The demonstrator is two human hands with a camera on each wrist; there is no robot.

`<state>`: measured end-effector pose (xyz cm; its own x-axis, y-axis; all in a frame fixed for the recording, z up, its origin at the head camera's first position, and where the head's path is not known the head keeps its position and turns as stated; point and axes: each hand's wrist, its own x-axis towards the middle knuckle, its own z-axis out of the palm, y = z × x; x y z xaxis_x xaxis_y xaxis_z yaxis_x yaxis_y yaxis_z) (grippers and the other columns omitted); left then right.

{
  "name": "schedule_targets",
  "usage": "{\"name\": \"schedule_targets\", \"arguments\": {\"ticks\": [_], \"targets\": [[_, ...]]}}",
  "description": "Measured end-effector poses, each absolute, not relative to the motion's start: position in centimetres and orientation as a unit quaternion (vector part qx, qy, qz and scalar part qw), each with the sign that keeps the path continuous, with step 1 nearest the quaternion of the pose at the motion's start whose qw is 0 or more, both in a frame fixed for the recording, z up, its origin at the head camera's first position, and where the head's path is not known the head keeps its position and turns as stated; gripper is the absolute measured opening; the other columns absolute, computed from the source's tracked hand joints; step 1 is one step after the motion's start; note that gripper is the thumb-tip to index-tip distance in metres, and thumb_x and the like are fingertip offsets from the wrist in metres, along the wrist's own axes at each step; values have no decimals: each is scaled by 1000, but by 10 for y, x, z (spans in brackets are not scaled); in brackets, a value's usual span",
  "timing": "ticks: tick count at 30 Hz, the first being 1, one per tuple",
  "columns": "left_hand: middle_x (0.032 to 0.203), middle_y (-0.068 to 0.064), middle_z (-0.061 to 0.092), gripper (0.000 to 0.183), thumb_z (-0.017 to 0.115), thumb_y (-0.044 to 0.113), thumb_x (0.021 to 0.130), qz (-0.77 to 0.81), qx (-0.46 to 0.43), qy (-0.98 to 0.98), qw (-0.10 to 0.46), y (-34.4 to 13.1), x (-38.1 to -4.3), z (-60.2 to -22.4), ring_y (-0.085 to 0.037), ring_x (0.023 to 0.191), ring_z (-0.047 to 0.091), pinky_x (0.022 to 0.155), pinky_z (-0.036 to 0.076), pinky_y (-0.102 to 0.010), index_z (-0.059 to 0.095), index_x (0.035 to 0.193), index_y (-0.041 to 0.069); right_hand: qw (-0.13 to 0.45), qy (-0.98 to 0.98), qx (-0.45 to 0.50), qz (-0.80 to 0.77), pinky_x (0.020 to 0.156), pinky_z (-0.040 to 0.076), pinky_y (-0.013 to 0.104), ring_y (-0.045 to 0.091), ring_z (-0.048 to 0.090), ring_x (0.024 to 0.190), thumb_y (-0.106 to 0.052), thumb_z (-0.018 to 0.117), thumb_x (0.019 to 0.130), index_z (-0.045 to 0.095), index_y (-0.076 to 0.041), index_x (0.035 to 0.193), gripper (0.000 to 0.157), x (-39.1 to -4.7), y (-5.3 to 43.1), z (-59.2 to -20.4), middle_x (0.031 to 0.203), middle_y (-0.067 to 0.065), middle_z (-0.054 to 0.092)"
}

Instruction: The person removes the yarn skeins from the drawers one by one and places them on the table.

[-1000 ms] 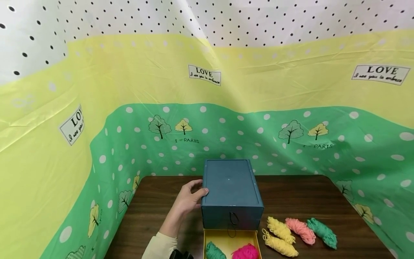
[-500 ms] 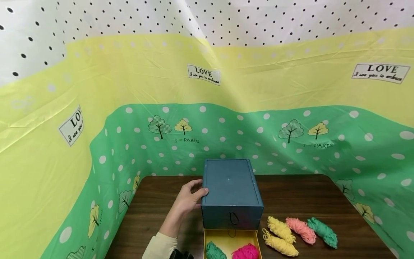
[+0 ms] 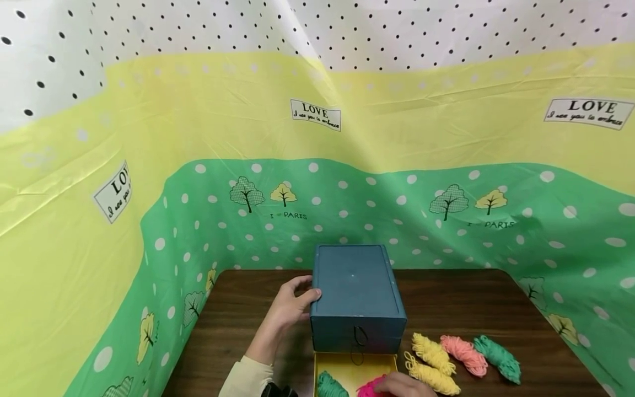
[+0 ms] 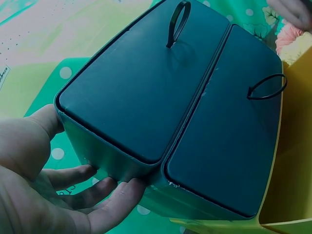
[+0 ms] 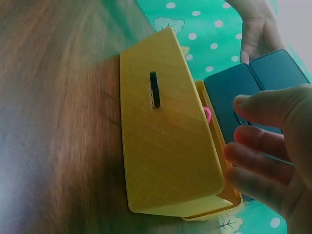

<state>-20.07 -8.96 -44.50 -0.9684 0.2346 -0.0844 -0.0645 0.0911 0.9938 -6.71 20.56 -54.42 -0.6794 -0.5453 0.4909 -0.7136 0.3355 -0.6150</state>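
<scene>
My left hand (image 3: pixel 292 303) rests at the left side of a blue drawer box (image 3: pixel 354 281), thumb on the top edge. In the left wrist view its fingertips touch the side wall, below two dark fronts with black loop pulls. A yellow drawer (image 3: pixel 349 372) sticks out at the bottom. It holds a green yarn skein (image 3: pixel 331 386) and a pink yarn skein (image 3: pixel 367 388). My right hand (image 3: pixel 405 385) overlaps the pink skein in the head view. In the right wrist view this hand's thumb and fingers are spread beside the drawer's yellow front (image 5: pixel 165 146).
Right of the box, two yellow skeins (image 3: pixel 432 353), a coral skein (image 3: pixel 464 355) and another green skein (image 3: pixel 498 359) lie on the brown wooden table (image 3: pixel 446 292). A patterned cloth curtain (image 3: pixel 278 237) stands behind and at both sides.
My right hand has come into the head view from below and now covers part of the pink skein. The left hand, box and drawer have stayed put.
</scene>
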Motion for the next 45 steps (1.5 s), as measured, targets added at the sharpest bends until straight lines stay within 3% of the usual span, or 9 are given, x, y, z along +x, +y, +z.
{"name": "schedule_targets", "arguments": {"ticks": [2, 10, 22, 29, 34, 42, 45], "targets": [[134, -21, 56, 64, 73, 31, 97, 671, 59, 731, 111, -89, -201, -445, -24, 103, 67, 85, 61, -50, 48, 149, 2, 88, -839, 380, 379, 68, 52, 19, -1, 64, 93, -20, 72, 97, 71, -25, 115, 19, -73, 212, -543, 109, -13, 67], [133, -20, 56, 64, 73, 30, 97, 668, 58, 733, 112, -90, -202, -446, -24, 103, 67, 84, 61, -49, 48, 149, 2, 91, -830, 421, 353, 69, 51, 18, 4, 65, 94, -20, 73, 96, 73, -14, 114, 19, -86, 212, -553, 107, -6, 68], [137, -21, 56, 63, 72, 29, 97, 671, 65, 730, 110, -90, -202, -447, -24, 103, 67, 81, 62, -46, 49, 149, 2, -33, -863, 386, 324, 68, 52, 24, -3, 59, 94, -38, 69, 98, 74, -18, 110, 24, -105, 207, -550, 108, -8, 67], [135, -20, 56, 62, 72, 28, 97, 672, 64, 730, 108, -91, -201, -447, -23, 101, 68, 80, 62, -46, 49, 148, 2, -58, -872, 392, 286, 73, 53, 29, 8, 62, 101, -48, 67, 98, 74, -29, 116, 27, -137, 218, -618, 116, -10, 69], [136, -21, 56, 63, 72, 29, 97, 671, 67, 731, 108, -92, -201, -445, -23, 101, 68, 80, 62, -46, 49, 149, 2, -59, -876, 395, 269, 76, 55, 30, 9, 62, 103, -59, 65, 95, 74, -35, 115, 32, -148, 216, -642, 118, -14, 70], [136, -21, 56, 63, 72, 28, 97, 674, 68, 728, 109, -92, -202, -445, -23, 100, 68, 79, 62, -45, 49, 149, 2, -86, -878, 378, 282, 69, 52, 29, 2, 61, 93, -57, 68, 94, 75, -33, 112, 30, -144, 206, -611, 105, -20, 70], [135, -21, 56, 63, 73, 28, 97, 673, 68, 728, 110, -92, -202, -444, -23, 100, 68, 80, 62, -45, 49, 149, 2, -84, -876, 374, 294, 67, 51, 28, 0, 59, 88, -47, 68, 97, 75, -29, 109, 23, -135, 199, -582, 100, -20, 69]]}}
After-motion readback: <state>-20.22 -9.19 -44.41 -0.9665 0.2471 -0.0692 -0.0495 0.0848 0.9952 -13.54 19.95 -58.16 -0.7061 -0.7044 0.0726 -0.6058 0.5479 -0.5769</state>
